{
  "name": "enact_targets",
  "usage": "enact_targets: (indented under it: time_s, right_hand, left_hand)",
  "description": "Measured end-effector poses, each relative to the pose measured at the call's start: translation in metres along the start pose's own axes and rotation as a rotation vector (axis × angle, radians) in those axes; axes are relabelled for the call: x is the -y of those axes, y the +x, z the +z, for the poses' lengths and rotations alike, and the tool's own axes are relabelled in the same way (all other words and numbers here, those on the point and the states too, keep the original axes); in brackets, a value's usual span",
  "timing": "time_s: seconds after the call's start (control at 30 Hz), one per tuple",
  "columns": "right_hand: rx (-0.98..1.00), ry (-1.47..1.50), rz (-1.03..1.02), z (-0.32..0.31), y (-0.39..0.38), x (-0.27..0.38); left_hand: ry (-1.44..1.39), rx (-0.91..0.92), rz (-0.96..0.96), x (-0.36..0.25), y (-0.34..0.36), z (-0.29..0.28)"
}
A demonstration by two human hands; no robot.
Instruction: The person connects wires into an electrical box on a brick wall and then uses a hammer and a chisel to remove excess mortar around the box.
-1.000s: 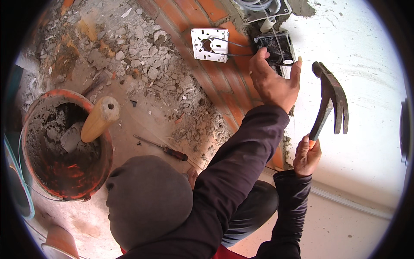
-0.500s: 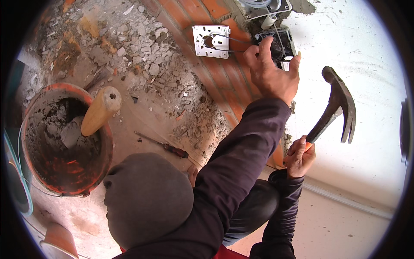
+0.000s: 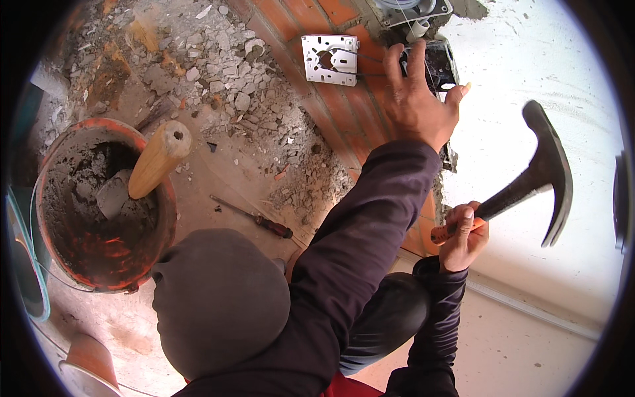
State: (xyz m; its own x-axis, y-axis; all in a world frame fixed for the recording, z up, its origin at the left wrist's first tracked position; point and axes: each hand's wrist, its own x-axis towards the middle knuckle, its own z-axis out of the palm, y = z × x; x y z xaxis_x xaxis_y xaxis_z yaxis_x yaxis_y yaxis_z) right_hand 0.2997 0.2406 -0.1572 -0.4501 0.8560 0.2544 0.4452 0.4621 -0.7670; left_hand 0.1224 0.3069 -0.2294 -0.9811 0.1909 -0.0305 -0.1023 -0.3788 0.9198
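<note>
Metal hammer (image 3: 522, 189) (orange-gripped) in right fingers (image 3: 467, 223)

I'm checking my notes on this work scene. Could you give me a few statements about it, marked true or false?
1. The right hand grips the hammer. True.
2. A wooden handle sticks up out of the bucket. True.
3. The left hand is holding the screwdriver. False: the screwdriver lies on the ground, and the left hand is at the dark box.
4. The white plate is inside the bucket. False: the white plate is seen against the red bricks.
5. Broken rubble covers part of the ground. True.
</note>
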Motion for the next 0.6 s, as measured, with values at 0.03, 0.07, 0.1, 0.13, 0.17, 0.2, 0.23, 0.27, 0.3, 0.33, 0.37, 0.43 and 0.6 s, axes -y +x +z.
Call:
enact_targets:
  time_s: [0.03, 0.07, 0.1, 0.13, 0.17, 0.2, 0.23, 0.27, 0.3, 0.33, 0.37, 0.43, 0.6]
  right_hand:
    - [0.009, -0.061, 0.035, 0.000, 0.000, 0.002]
    - [0.019, -0.121, 0.069, 0.001, 0.000, 0.005]
    - [0.030, -0.183, 0.103, 0.002, 0.001, 0.007]
    - [0.040, -0.229, 0.052, -0.001, 0.002, 0.005]
    - [0.051, -0.277, 0.002, -0.005, 0.005, 0.001]
    - [0.080, -0.310, -0.059, -0.005, 0.009, -0.002]
    - [0.116, -0.305, -0.117, -0.006, 0.014, -0.004]
    - [0.138, -0.381, -0.149, -0.010, 0.020, -0.004]
    - [0.160, -0.457, -0.180, -0.013, 0.026, -0.002]
    - [0.181, -0.533, -0.211, -0.016, 0.032, 0.002]
    - [0.199, -0.624, -0.186, -0.017, 0.037, 0.011]
    - [0.258, -0.790, -0.232, -0.019, 0.049, 0.017]
    - [0.305, -1.050, -0.310, -0.023, 0.074, 0.026]
  left_hand:
    - [-0.014, -0.011, 0.006, 0.003, 0.000, 0.001]
    - [-0.028, -0.024, 0.011, 0.007, 0.000, 0.002]
    - [-0.031, -0.020, 0.021, 0.010, 0.000, 0.002]
    - [-0.038, -0.013, 0.025, 0.012, -0.001, 0.003]
    - [-0.046, -0.006, 0.029, 0.014, -0.003, 0.005]
    - [-0.048, -0.022, 0.045, 0.013, 0.001, 0.000]
    - [-0.051, -0.038, 0.060, 0.011, 0.004, -0.005]
    - [-0.060, -0.034, 0.067, 0.014, 0.002, -0.004]
    - [-0.071, -0.036, 0.062, 0.019, 0.000, -0.002]
    - [-0.082, -0.038, 0.056, 0.023, 0.000, 0.001]
    - [-0.091, -0.044, 0.055, 0.023, 0.001, 0.002]
    - [-0.130, -0.026, 0.045, 0.029, 0.001, -0.002]
    - [-0.090, -0.096, 0.176, 0.044, 0.005, 0.010]
